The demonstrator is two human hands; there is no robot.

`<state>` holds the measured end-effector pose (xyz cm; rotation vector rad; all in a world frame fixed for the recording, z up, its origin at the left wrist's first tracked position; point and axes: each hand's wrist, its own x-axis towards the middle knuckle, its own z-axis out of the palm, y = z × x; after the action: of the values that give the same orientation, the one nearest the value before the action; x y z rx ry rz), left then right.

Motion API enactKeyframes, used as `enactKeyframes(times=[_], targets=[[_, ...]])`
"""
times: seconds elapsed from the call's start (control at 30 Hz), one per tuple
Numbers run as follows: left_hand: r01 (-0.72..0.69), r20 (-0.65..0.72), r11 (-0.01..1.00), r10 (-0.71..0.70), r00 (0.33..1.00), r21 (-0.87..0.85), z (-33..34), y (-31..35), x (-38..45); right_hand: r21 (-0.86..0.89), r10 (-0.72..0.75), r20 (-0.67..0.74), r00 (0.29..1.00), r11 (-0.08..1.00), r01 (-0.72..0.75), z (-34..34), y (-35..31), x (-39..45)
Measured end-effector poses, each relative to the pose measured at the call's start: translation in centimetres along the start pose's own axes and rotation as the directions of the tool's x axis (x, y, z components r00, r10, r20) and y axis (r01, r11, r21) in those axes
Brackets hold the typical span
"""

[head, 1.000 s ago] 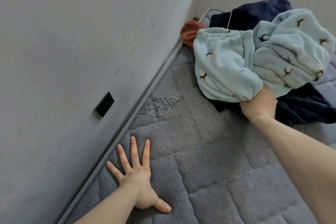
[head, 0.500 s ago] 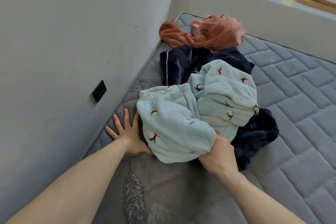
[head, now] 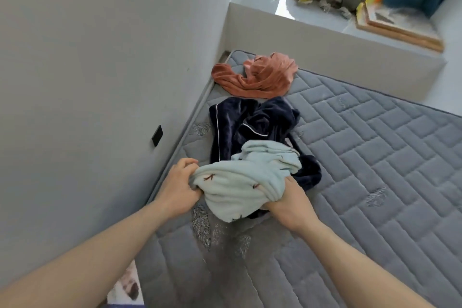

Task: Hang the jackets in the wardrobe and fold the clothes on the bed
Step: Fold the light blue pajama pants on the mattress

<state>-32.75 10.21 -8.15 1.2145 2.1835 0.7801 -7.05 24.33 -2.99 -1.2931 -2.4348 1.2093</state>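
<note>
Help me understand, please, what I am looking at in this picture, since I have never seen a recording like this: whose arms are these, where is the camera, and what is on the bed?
There is no machine here. The camera sits on a person's head and looks forward and down, so the two bare arms are that person's own. The left hand and the right hand both grip a bunched light blue fleece garment with a small printed pattern. Beyond it on the grey quilted mattress lies a crumpled dark navy garment with white piping, partly under the blue one. Farther off, near the corner, lies a rust-coloured garment. A plain wall runs along the left side of the bed.
</note>
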Motion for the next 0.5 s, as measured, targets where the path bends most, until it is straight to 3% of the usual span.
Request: enactKeyframes(times=[0.1, 0.2, 0.4, 0.5], targets=[[0.004, 0.049, 0.993, 0.002, 0.999, -0.117, -6.2, 5.9, -5.2, 0.13, -0.04, -0.023, 0.999, 0.991, 0.042, -4.9, -6.1, -6.5], [0.013, 0.08, 0.979, 0.003, 0.997, -0.204, -11.3, 10.2, -10.8, 0.264, 0.086, -0.045, 0.995, 0.962, -0.071, -8.5, -10.4, -13.5], [-0.091, 0.125, 0.967, 0.123, 0.984, -0.238, -16.0, 15.3, -20.0, 0.338, 0.207, -0.115, 0.972, 0.928, -0.158, -12.2, -14.0, -25.5], [-0.129, 0.225, 0.958, 0.189, 0.956, -0.256, -17.1, 17.3, -22.4, 0.365, 0.295, -0.165, 0.941, 0.905, -0.22, -12.9, -14.4, -29.4]])
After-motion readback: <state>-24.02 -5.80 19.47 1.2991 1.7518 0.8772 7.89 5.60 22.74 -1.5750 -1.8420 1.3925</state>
